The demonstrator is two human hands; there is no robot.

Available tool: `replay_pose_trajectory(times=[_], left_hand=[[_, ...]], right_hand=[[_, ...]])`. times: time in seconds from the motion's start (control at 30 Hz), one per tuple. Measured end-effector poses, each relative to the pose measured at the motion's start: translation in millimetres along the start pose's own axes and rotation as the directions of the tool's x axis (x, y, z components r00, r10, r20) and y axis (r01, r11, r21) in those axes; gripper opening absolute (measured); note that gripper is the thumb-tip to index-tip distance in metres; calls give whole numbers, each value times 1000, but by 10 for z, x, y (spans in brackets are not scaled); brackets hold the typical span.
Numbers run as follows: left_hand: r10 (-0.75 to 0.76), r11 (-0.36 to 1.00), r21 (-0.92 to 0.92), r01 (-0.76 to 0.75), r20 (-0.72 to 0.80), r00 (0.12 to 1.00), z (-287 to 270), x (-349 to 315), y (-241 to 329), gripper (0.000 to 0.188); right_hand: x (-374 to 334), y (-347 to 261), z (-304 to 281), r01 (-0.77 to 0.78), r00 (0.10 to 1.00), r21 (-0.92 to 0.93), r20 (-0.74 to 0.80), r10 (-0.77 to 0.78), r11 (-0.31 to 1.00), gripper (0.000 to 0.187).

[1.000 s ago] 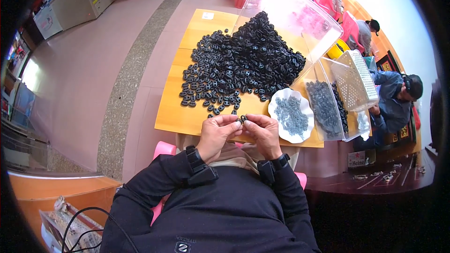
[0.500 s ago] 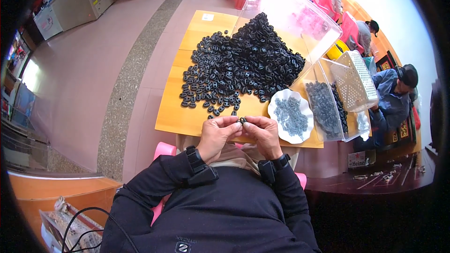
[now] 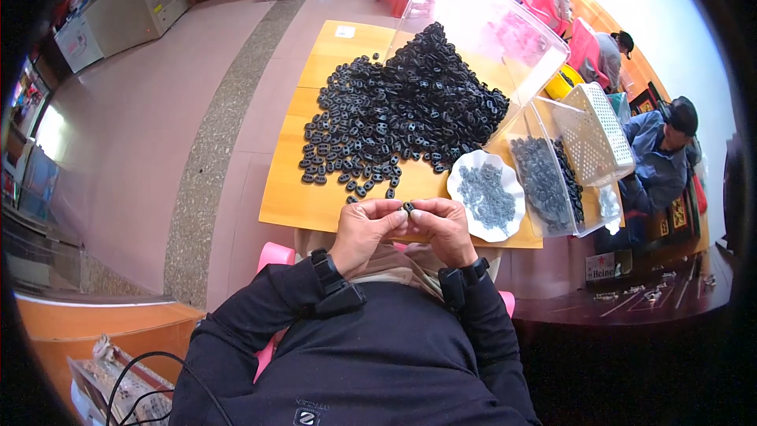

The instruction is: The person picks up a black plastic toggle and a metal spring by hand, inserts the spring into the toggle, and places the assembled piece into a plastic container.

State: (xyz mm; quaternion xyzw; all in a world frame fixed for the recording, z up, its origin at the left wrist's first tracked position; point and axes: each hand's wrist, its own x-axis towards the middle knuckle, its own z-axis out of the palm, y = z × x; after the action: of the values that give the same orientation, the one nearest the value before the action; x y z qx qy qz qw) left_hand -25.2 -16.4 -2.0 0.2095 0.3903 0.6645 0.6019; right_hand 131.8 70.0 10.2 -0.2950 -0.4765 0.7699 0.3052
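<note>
At the near edge of the wooden table, my left hand (image 3: 366, 227) and my right hand (image 3: 443, 230) meet with thumbs and forefingers pinched together. Between the fingertips is a small black two-holed oval piece (image 3: 408, 207), partly covered by them. Beyond my hands spreads a large heap of similar black pieces (image 3: 410, 106), with several strays at its near side. Right of my right hand stands a white wavy-rimmed plate (image 3: 499, 236) bearing many tiny grey parts (image 3: 486, 196), too small to name.
A clear plastic box (image 3: 581, 230) with grey and black pieces stands right of the plate, a white perforated basket (image 3: 597, 130) against it. A large clear bin (image 3: 489, 20) lies behind the heap. Bare wooden tabletop (image 3: 285, 181) borders the heap. A person (image 3: 658, 150) sits at right.
The view has shifted slightly. Both hands keep their pinch, and the black piece between the fingertips appears turned a little.
</note>
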Motion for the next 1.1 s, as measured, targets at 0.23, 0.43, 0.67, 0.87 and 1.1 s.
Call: replay_pose_trajectory(times=[0.23, 0.43, 0.67, 0.87, 1.1], left_hand=[[8, 998, 59, -10, 35, 999, 26, -20, 56, 17], [-13, 998, 63, 12, 15, 1000, 17, -14, 69, 15], [-37, 998, 55, 37, 10, 999, 7, 0, 62, 14], [-40, 999, 26, 40, 0, 999, 10, -4, 46, 14], [-36, 999, 29, 36, 2, 999, -7, 1, 9, 15]], right_hand=[[19, 30, -79, -47, 999, 83, 31, 45, 995, 16], [13, 29, -30, -19, 1000, 42, 8, 18, 999, 16], [32, 75, -60, -12, 1000, 12, -16, 12, 1000, 16], [11, 39, -9, -20, 1000, 25, -7, 21, 999, 17], [16, 50, -29, -20, 1000, 26, 3, 20, 999, 18]])
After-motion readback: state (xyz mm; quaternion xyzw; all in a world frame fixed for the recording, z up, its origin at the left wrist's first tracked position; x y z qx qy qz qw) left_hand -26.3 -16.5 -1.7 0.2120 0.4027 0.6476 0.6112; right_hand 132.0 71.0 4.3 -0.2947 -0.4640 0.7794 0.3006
